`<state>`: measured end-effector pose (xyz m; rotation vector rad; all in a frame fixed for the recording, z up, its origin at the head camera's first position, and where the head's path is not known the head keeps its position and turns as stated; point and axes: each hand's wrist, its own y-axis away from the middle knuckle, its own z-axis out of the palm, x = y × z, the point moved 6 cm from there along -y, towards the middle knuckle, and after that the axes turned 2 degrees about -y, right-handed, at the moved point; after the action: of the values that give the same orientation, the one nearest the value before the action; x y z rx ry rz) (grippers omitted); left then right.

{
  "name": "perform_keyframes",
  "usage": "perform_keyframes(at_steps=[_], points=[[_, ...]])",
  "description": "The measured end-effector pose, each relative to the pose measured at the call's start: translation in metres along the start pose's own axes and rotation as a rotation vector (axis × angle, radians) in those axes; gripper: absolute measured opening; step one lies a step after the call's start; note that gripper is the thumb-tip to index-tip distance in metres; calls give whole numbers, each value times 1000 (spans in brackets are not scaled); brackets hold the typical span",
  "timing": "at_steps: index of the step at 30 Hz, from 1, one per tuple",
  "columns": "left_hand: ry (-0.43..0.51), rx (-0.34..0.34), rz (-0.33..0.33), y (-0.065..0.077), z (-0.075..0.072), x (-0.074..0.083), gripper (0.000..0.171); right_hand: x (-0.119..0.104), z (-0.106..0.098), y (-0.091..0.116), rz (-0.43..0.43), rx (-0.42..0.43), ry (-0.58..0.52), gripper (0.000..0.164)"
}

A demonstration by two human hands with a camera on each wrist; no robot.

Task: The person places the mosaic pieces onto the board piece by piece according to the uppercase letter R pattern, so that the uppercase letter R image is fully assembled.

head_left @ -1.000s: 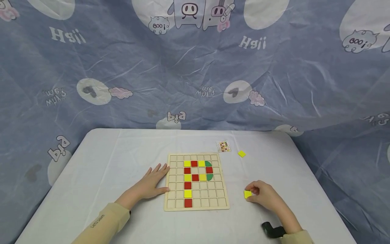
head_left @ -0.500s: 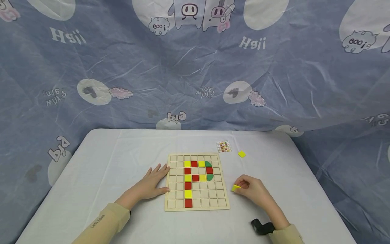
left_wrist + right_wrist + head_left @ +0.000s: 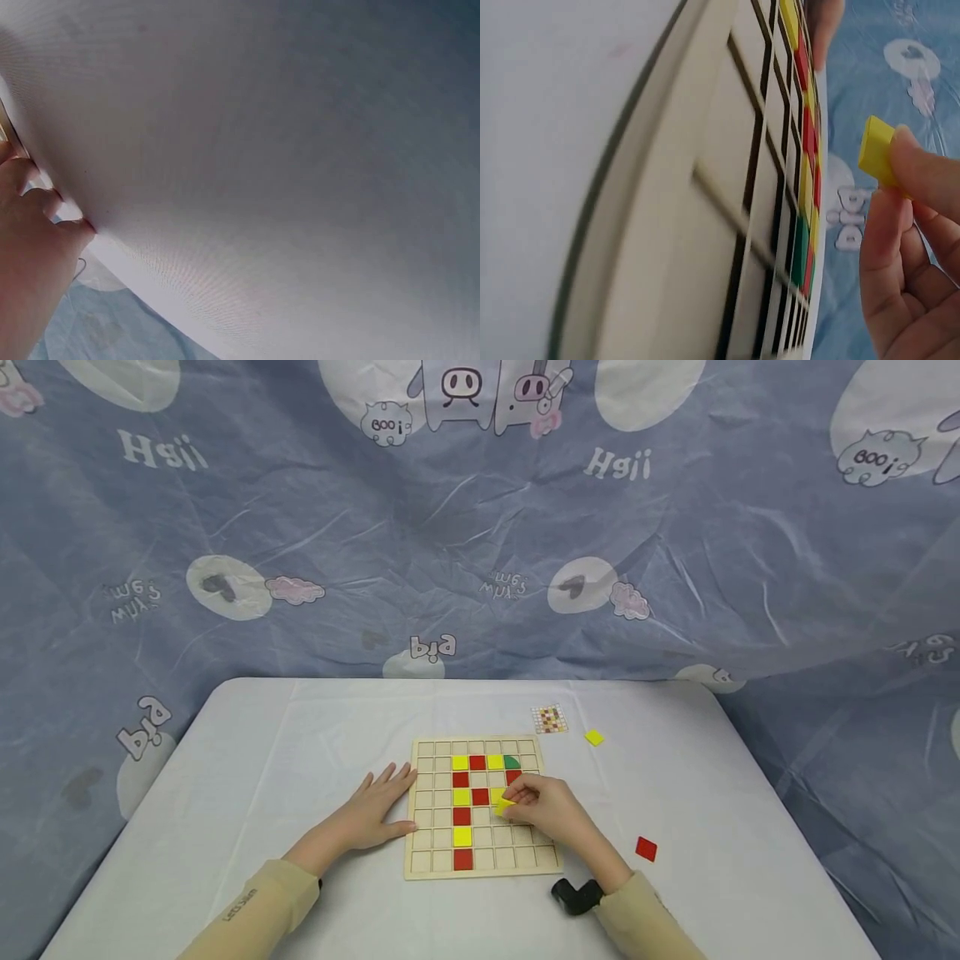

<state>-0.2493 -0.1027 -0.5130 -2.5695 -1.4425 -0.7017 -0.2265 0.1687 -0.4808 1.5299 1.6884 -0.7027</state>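
Observation:
A wooden grid board [image 3: 442, 867] lies on the white table, with red, yellow and green tiles set in some of its squares. My right hand [image 3: 551, 810] pinches a yellow square tile [image 3: 877, 150] between thumb and fingertips, over the right part of the board. In the head view that hand hides the lower green quarter-round tile; the upper green tile [image 3: 512, 762] shows. My left hand [image 3: 375, 810] lies with spread, straight fingers against the board's left edge. In the left wrist view the left hand [image 3: 37, 240] appears only at the left side.
A loose red tile [image 3: 647, 849] lies right of the board. Farther back are a loose yellow tile [image 3: 594, 738] and a small printed pattern card [image 3: 550, 719]. A black wrist camera [image 3: 576, 896] sits by the right sleeve. A blue patterned curtain [image 3: 450, 527] hangs behind the table.
My right hand has carried the yellow tile leftward from beside the board to above it. The red tile on the table's right has come into view. The left hand has stayed put.

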Motion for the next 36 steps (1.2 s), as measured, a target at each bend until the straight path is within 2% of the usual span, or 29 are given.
perform_keyframes(at_steps=[4, 9, 18, 24, 30, 36], points=[[6, 3, 0, -1, 1, 0, 86, -10, 18, -9, -71, -60, 21, 9], [10, 7, 4, -2, 0, 1, 86, -16, 30, -13, -128, -99, 92, 4], [1, 5, 2, -2, -2, 0, 87, -22, 36, -17, -167, -53, 243, 3], [-3, 0, 0, -2, -2, 0, 86, -24, 38, -17, -165, -33, 291, 6], [3, -2, -7, -1, -2, 0, 86, -22, 29, -11, -144, -31, 213, 4], [1, -5, -14, -2, 1, -3, 87, -8, -5, 7, -64, 52, 79, 7]])
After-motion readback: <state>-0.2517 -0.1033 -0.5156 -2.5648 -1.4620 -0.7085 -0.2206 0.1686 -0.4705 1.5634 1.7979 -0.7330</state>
